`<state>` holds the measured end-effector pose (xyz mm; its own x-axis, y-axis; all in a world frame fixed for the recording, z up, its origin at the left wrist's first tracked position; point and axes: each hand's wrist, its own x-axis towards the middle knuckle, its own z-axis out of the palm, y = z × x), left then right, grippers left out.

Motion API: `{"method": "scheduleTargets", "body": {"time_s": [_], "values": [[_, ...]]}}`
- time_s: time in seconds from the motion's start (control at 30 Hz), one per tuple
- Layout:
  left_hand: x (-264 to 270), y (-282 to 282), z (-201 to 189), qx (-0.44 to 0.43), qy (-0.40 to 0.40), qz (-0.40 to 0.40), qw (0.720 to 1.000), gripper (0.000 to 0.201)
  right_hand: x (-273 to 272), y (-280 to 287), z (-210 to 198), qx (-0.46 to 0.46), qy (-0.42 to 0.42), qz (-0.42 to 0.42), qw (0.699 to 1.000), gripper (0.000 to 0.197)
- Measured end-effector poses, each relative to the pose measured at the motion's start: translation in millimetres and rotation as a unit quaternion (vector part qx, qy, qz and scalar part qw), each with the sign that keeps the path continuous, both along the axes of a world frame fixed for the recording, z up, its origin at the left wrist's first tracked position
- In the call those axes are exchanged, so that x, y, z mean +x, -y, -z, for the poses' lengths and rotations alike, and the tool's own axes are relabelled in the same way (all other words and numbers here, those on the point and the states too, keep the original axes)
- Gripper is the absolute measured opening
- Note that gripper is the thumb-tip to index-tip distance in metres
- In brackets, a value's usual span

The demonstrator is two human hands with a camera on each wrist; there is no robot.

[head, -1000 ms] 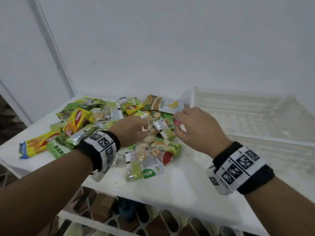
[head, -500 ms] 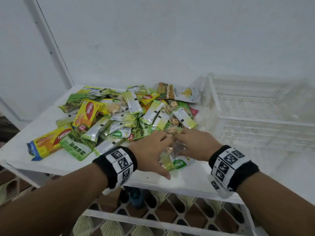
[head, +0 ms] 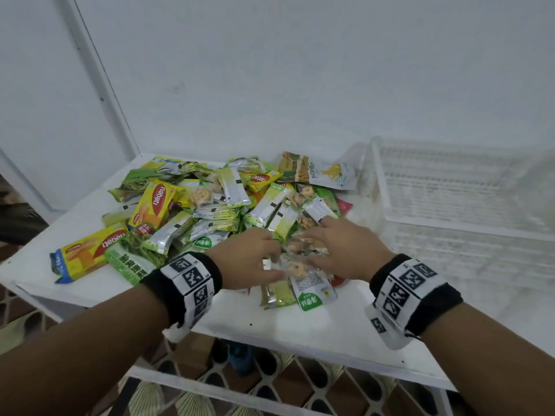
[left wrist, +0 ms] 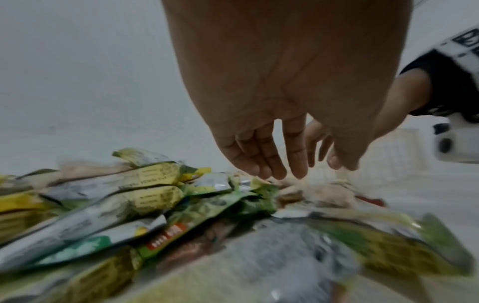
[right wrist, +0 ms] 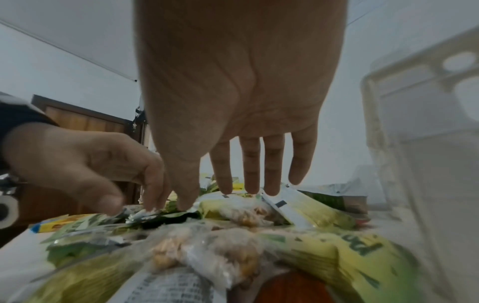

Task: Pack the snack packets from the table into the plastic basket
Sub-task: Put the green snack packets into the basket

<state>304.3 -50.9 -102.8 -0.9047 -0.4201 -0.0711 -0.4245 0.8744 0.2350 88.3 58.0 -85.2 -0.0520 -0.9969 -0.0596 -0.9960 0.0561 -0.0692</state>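
A heap of snack packets (head: 210, 205), mostly green, yellow and silver, covers the left and middle of the white table (head: 228, 310). The clear plastic basket (head: 450, 187) stands at the right with nothing seen in it. My left hand (head: 255, 253) and right hand (head: 339, 244) hover palm-down, side by side, over clear packets of ring snacks (head: 297, 259) at the heap's near edge. In the wrist views the left fingers (left wrist: 269, 164) and right fingers (right wrist: 251, 174) hang straight, their tips at the packets, gripping nothing.
Two yellow biscuit boxes (head: 87, 253) lie at the heap's left side. The table's front edge (head: 300, 346) runs just below my wrists, with patterned floor beneath. A white wall rises close behind the table. The basket wall (right wrist: 414, 143) stands just right of my right hand.
Both hands drew back from the middle of the heap to its near edge, dragging packets toward me. Since half a second ago they reach slightly forward again with straighter fingers.
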Motion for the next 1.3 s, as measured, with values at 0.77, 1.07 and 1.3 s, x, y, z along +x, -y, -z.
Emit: {"method": "scheduleTargets", "body": {"time_s": [0.77, 1.07, 1.3], "values": [[204.5, 139.1, -16.8, -0.079, -0.061, -0.229, 0.968, 0.064, 166.0, 153.0, -18.9, -0.051, -0.021, -0.121, 0.991, 0.051], [275.5, 208.7, -1.1, 0.017, 0.166, -0.191, 0.967, 0.098, 256.3, 201.3, -0.5, 0.031, -0.028, -0.137, 0.99, 0.071], [265.3, 251.2, -0.4, -0.013, 0.072, -0.22, 0.973, 0.055, 277.5, 224.3, 9.7, 0.036, -0.057, -0.137, 0.988, 0.071]]}}
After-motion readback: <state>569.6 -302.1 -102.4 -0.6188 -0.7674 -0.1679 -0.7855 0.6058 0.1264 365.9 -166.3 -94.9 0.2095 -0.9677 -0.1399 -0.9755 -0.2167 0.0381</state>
